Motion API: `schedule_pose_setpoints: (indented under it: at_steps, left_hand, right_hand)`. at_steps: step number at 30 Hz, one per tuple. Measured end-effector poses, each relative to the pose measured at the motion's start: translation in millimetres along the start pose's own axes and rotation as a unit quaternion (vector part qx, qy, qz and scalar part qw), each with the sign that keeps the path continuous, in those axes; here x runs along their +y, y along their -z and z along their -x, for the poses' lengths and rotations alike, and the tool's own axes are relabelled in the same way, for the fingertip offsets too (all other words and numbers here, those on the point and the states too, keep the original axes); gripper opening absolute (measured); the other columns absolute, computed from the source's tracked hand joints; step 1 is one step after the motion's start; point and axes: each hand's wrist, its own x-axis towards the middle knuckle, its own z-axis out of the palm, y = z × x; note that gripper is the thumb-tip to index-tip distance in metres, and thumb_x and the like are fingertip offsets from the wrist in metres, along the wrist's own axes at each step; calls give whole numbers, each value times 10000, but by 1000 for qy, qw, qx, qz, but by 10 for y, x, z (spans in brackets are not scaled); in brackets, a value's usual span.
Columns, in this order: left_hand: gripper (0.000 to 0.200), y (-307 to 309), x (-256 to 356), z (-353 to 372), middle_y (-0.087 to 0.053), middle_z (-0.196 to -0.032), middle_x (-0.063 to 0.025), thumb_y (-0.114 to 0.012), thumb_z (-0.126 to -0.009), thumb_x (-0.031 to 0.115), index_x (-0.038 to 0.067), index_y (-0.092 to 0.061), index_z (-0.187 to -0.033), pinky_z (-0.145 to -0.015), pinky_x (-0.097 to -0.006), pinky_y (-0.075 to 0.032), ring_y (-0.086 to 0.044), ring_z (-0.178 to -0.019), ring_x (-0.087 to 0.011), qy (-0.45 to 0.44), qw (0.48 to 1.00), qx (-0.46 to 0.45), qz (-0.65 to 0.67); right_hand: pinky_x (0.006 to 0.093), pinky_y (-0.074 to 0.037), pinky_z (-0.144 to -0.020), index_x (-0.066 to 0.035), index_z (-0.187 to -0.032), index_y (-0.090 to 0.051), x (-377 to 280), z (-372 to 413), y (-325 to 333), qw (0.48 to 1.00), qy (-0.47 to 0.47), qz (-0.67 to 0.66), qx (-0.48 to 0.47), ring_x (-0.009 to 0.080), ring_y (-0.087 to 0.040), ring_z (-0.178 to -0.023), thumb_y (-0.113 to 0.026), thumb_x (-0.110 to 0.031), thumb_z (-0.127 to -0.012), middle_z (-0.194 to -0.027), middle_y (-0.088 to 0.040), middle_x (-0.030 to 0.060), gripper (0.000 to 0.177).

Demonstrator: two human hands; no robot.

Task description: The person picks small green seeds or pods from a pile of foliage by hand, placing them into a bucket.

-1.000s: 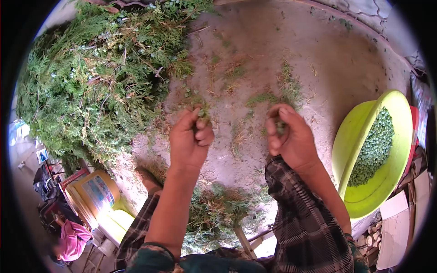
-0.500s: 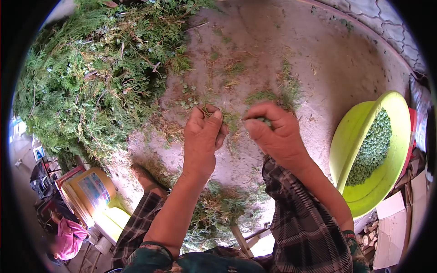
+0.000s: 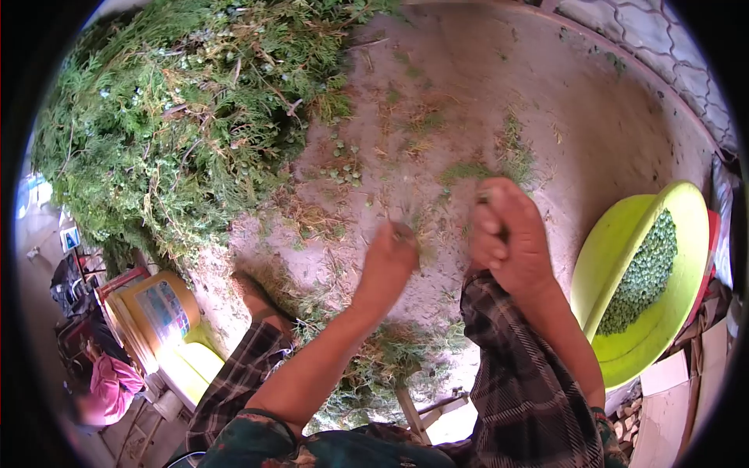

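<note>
My left hand is closed over the middle of the floor, its fingertips blurred by motion. My right hand hovers to its right with the fingers curled in toward the palm. I cannot tell what the fingers of either hand hold. Beneath and beyond them, green evergreen sprigs and small round green cones lie scattered on the floor. At the right, a tilted lime-green basin contains a heap of small green cones.
A large pile of evergreen branches fills the upper left. More cut sprigs lie between my legs. At lower left stand a yellow bucket and a person in pink. Cardboard lies below the basin.
Both hands have shifted; my left hand has moved right and lower, and my right hand has turned with its fingers toward the palm. The view has swung slightly.
</note>
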Motion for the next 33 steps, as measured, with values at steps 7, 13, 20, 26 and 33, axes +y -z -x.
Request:
schedule_pose_setpoints:
  at_steps: [7,13,20,26,33]
  left_hand:
    - [240,394,-117,-21,-621,-1016,-119,-579,-814,36,21,-615,-1051,-605,-286,-522,-634,-729,-178,110,953,-154,-237]
    - [124,839,-27,-822,-626,-840,-159,-567,-812,132,42,-609,-888,-650,-403,-474,-606,-753,-340,-167,853,254,-424]
    - [107,852,-212,-980,-588,-874,-152,-596,-786,135,61,-587,-863,-690,-416,-468,-586,-828,-328,-128,813,318,-472]
    - [211,917,-354,-931,-605,-858,-147,-625,-763,126,41,-611,-956,-680,-404,-468,-594,-782,-310,-200,820,332,-422]
    - [214,754,-294,-1002,-562,-960,-164,-630,-778,185,58,-596,-946,-722,-406,-465,-578,-856,-342,-182,804,336,-456]
  right_hand:
    - [270,-466,-456,-32,-940,-509,121,-23,-54,992,29,-125,19,113,-534,-590,-453,-196,-912,-805,-535,73,176]
    - [268,-472,-481,-30,-893,-525,257,-122,74,997,-37,-53,40,107,-528,-587,-487,-210,-911,-788,-535,56,184]
    - [265,-464,-466,-63,-869,-504,282,-135,99,995,-63,-42,61,111,-520,-580,-499,-199,-909,-760,-535,46,142]
    - [265,-465,-465,-71,-868,-505,342,-136,126,995,-73,-49,55,107,-517,-578,-495,-196,-910,-761,-537,44,132]
    - [273,-478,-470,-32,-887,-518,384,-114,184,993,-70,-69,63,119,-537,-572,-504,-210,-910,-783,-544,66,180]
